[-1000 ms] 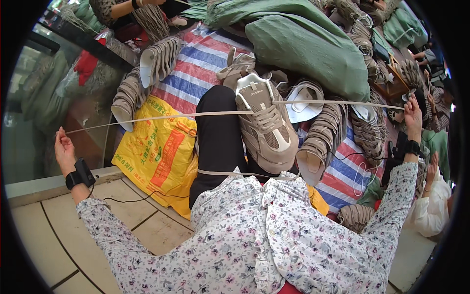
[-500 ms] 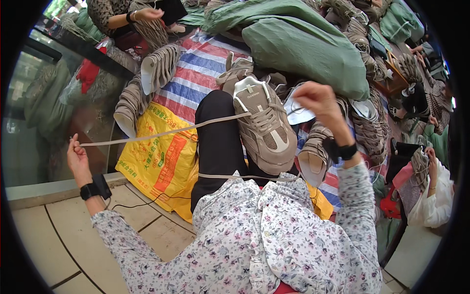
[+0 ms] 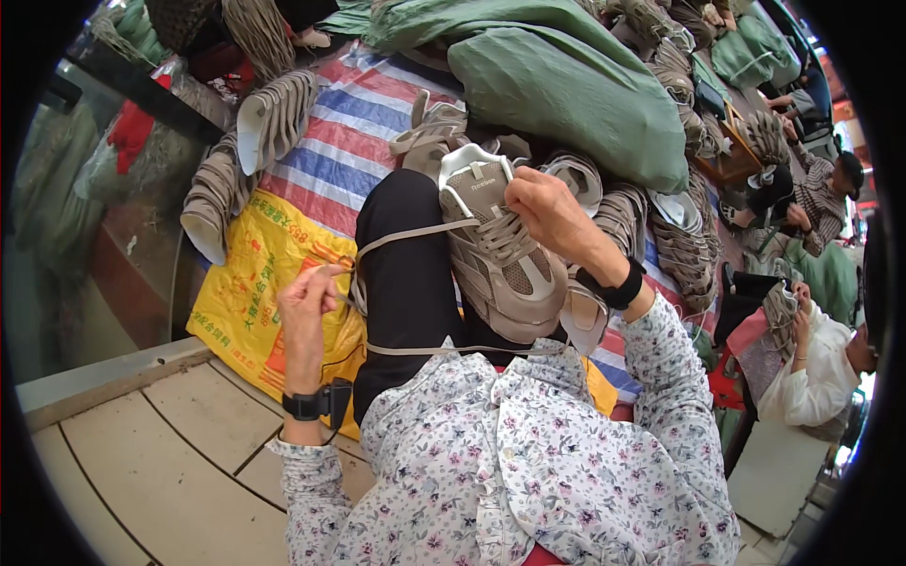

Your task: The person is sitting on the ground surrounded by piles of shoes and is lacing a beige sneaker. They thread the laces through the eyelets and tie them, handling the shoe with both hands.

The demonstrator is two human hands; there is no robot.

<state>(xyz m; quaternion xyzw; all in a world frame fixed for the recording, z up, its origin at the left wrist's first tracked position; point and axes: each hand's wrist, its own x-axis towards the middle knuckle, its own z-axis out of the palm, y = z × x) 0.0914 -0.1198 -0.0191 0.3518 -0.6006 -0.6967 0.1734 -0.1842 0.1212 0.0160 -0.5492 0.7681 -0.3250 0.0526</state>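
A grey-beige sneaker (image 3: 505,255) rests on my lap, toe toward me, its tongue and white collar lining facing away. A flat beige shoelace (image 3: 415,231) runs from its upper eyelets across my left black-trousered thigh and bends down toward my left hand (image 3: 310,300). That hand's fingers are closed on the slack lace, over the yellow sack. My right hand (image 3: 555,215) is closed at the sneaker's upper right eyelet edge; what its fingertips pinch is hidden. Another stretch of lace (image 3: 453,350) lies across my lap, near my shirt hem.
Stacked shoe uppers (image 3: 278,118) stand on a striped plastic sheet (image 3: 363,118) at the left, more at the right. A large green sack (image 3: 576,104) lies beyond my knees. A yellow printed sack (image 3: 250,274) lies by my left leg. Co-workers sit at right, one in white (image 3: 802,382).
My left hand has come in from the far left toward my thigh, and the taut lace has gone slack. My right hand has lowered onto the sneaker's eyelet edge.
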